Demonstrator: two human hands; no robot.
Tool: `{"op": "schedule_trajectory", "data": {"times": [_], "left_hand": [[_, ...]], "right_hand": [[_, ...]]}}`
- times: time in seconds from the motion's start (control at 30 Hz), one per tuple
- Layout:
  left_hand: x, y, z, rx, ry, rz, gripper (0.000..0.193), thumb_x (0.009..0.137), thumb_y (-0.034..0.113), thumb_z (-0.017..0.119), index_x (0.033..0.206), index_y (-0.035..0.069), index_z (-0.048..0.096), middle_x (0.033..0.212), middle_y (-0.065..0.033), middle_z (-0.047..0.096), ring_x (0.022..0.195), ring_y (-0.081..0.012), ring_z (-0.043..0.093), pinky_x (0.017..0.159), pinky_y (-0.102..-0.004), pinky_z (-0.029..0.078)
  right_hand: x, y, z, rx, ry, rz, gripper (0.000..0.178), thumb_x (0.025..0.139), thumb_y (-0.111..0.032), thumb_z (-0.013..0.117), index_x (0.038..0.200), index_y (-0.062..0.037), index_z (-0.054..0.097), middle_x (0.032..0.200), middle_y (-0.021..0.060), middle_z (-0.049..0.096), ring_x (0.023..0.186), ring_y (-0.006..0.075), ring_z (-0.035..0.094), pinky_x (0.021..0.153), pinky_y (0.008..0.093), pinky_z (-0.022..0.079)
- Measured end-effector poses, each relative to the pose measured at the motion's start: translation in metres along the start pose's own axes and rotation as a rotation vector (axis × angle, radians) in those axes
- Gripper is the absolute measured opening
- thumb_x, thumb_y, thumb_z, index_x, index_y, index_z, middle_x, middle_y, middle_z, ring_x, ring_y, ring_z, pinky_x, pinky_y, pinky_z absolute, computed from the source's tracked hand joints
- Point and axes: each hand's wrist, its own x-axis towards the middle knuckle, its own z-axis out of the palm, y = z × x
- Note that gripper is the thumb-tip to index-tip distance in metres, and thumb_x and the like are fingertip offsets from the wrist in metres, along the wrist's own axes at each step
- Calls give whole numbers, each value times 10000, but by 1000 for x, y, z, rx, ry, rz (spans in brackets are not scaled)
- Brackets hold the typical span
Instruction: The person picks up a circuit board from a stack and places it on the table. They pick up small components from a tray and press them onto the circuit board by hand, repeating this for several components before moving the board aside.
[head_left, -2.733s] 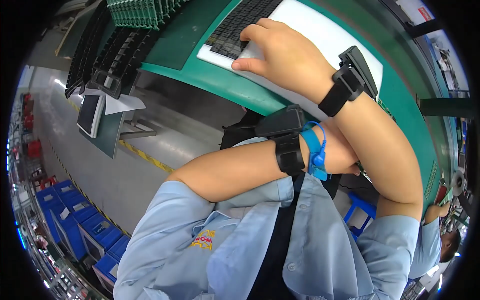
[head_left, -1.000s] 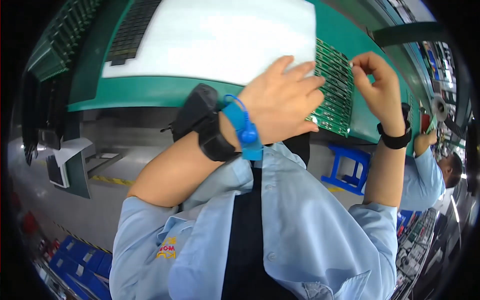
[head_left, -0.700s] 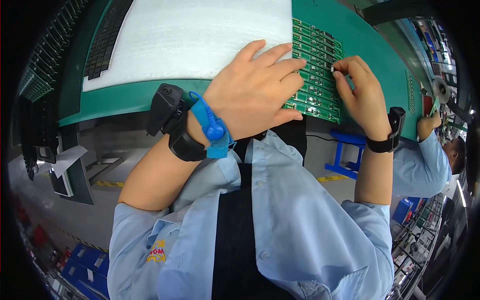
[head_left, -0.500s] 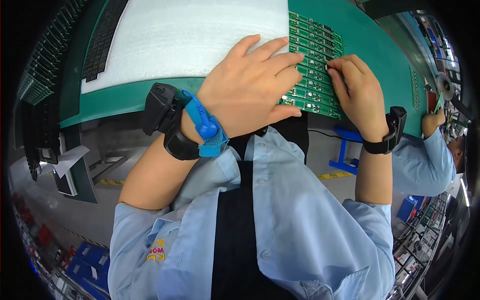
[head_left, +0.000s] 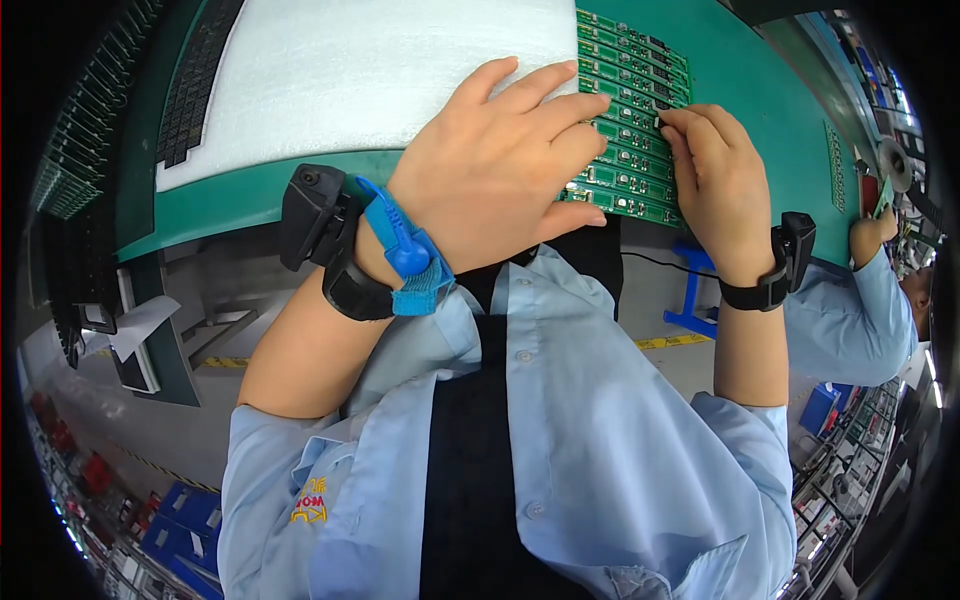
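Note:
A panel of narrow green circuit boards (head_left: 632, 182), dotted with small parts, lies partly beside a white foam sheet (head_left: 340, 80). My left hand (head_left: 500, 155) rests palm down with fingers spread, its fingertips over the sheet's right edge and the boards. A blue strap (head_left: 408, 250) wraps that wrist, with a black device next to it. At the panel's right edge my right hand (head_left: 725, 185) pinches thumb and forefinger together. A tiny pale and dark bit shows at its fingertips, too small to name.
Black gridded pieces (head_left: 200, 90) line the foam's left edge on the green mat (head_left: 765, 150). Green boards (head_left: 85, 140) stand racked at far left. Another board strip (head_left: 835, 170) lies at right, near a reel (head_left: 893, 165) and a co-worker's sleeve (head_left: 860, 335).
The boards and foam sit slightly higher in the picture. My right fingertips have moved a little up along the panel's right edge, still pinched. My left hand keeps its spread pose.

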Motion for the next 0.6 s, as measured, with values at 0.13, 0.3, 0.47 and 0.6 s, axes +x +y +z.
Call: {"op": "schedule_trajectory", "data": {"times": [0.13, 0.3, 0.47, 0.6], "left_hand": [[-1, 0, 1, 6, -3, -2, 470, 728, 410, 771, 1087, 133, 648, 1322, -24, 570, 1318, -248, 455, 1093, -452, 328], [-2, 0, 1, 12, -5, -2, 469, 733, 418, 765, 1086, 132, 648, 1324, -22, 568, 1320, -246, 451, 1095, -450, 326], [0, 0, 0, 18, -14, -1, 464, 738, 414, 764, 1088, 131, 650, 1322, -23, 569, 1321, -245, 450, 1096, -452, 324], [-2, -1, 1, 11, -16, -9, 468, 737, 416, 765, 1092, 132, 652, 1321, -24, 570, 1322, -245, 449, 1096, -452, 324]], "right_hand": [[-1, -1, 3, -10, 7, -1, 116, 859, -22, 650, 975, -10, 655, 918, 127, 644, 811, 302, 630, 693, 360, 516], [-3, -1, 6, 13, 39, 14, 112, 861, -15, 650, 972, -4, 651, 918, 125, 644, 807, 296, 630, 693, 358, 516], [-4, 1, 7, 28, 68, 32, 107, 862, -11, 652, 968, 0, 649, 915, 123, 643, 799, 290, 629, 689, 356, 514], [-1, -1, 5, 41, 32, 33, 110, 857, -11, 655, 967, 1, 649, 912, 124, 640, 797, 295, 627, 686, 357, 512]]}}
